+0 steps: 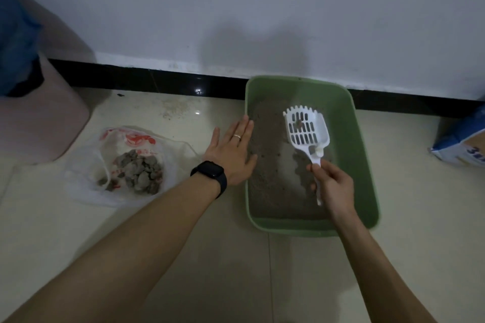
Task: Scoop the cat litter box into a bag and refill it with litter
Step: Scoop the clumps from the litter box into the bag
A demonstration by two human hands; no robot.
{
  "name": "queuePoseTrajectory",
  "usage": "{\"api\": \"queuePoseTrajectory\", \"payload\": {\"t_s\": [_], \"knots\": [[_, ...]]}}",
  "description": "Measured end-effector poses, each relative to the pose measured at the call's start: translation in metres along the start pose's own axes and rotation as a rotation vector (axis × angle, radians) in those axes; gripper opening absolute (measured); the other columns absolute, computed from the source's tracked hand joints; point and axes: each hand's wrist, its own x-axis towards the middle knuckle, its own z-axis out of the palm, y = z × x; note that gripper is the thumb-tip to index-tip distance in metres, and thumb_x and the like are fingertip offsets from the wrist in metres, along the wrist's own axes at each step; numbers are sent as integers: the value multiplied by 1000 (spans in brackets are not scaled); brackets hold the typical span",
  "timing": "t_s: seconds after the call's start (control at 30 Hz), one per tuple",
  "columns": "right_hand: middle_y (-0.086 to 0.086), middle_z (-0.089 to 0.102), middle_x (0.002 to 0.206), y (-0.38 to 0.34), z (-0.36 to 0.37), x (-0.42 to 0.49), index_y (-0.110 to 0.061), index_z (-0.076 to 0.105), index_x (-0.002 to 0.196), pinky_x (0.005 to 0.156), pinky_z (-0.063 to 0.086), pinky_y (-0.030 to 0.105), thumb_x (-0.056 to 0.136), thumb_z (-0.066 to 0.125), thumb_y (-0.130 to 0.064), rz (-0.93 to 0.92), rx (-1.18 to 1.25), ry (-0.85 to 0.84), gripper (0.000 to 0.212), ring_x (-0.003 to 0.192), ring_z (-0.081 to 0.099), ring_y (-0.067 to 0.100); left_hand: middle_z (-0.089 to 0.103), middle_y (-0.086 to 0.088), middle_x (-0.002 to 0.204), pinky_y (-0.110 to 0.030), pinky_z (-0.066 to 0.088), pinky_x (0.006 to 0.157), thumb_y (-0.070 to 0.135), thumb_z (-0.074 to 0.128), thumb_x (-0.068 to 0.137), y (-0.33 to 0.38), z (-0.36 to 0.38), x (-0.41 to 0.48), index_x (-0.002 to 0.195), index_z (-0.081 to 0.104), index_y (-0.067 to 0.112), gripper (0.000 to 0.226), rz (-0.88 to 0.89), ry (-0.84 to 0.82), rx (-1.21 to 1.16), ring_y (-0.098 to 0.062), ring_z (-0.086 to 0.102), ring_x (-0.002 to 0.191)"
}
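A green litter box stands on the floor against the wall, with a thin layer of grey-brown litter inside. My right hand grips the handle of a white slotted scoop, held above the litter with a small clump on its slots. My left hand lies flat and open on the box's left rim, fingers spread. To the left, a clear plastic bag with red print lies open on the floor, holding several grey clumps.
A pink bin with a blue liner stands at the far left. A blue and white litter bag sits at the right edge. Some scattered litter lies by the black skirting.
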Motion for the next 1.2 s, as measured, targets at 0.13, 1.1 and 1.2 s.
{"api": "queuePoseTrajectory", "payload": {"t_s": [0.13,1.1,1.2], "knots": [[-5,57,49,-19,6,-27,-13,71,90,36,32,17,94,60,-13,-59,-31,-24,11,35,39,7,-21,4,161,-47,-3,121,52,11,102,-33,-18,-15,153,-19,20,68,68,-28,117,-13,-14,149],[1,73,83,-46,208,-105,-28,61,128,60,52,34,96,58,-25,-721,-930,-420,33,67,64,20,-10,-4,164,-51,8,121,43,46,96,-242,-31,-142,156,-9,16,86,-466,-186,-6,-25,3,150],[1,76,92,-49,201,-102,-25,65,124,65,53,31,94,61,-25,-694,-902,-409,30,78,69,22,-9,-5,164,-50,7,121,43,49,94,-241,-30,-138,156,-7,15,88,-459,-179,8,-25,2,150]]}}
